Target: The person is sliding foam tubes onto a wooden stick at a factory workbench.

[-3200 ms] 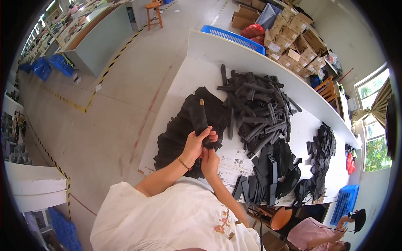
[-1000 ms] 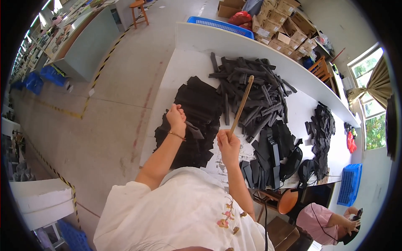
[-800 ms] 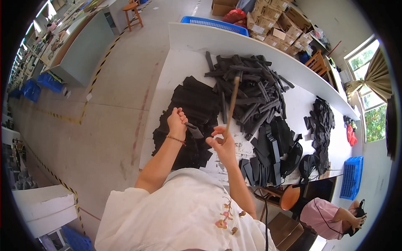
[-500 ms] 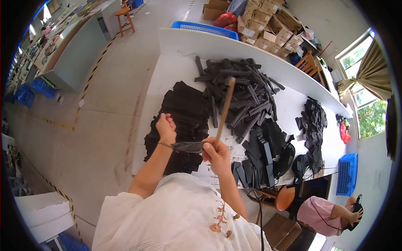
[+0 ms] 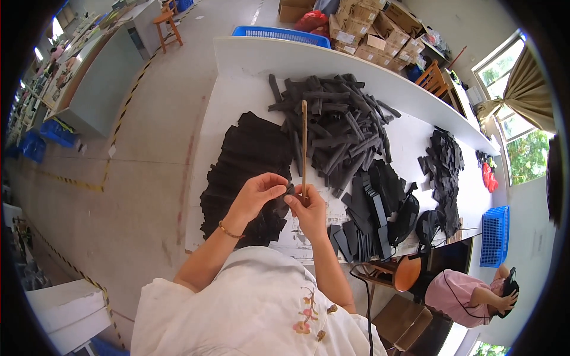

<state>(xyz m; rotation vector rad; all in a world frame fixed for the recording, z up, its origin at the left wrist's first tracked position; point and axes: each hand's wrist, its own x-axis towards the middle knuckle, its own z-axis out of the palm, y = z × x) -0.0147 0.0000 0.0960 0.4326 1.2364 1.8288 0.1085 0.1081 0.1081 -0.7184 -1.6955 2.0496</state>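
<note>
A thin wooden stick (image 5: pixel 304 136) rises from my right hand (image 5: pixel 309 209), whose thumb and fingers are closed round its lower end. The same hand pinches a small black fabric strip (image 5: pixel 290 191), mostly hidden by the fingers. On the strip's other side, my left hand (image 5: pixel 260 194) has its fingers curled in and its fingertips closed at the strip. Both hands meet over the right edge of a spread of overlapping flat black pieces (image 5: pixel 246 151). Beyond them lies a heaped pile of dark grey strips (image 5: pixel 338 121).
The white table (image 5: pixel 409 124) has a raised panel (image 5: pixel 368 66) along its far side. Black straps and pouches (image 5: pixel 386 207) lie right of my hands, with another black stack (image 5: pixel 444 178) farther right. Near a round stool (image 5: pixel 407 273), a person in pink (image 5: pixel 457 296) sits at lower right.
My left hand has come rightward from a loose fist to the strip, which stretched toward its wrist before. The stick has swung from a rightward lean to nearly upright.
</note>
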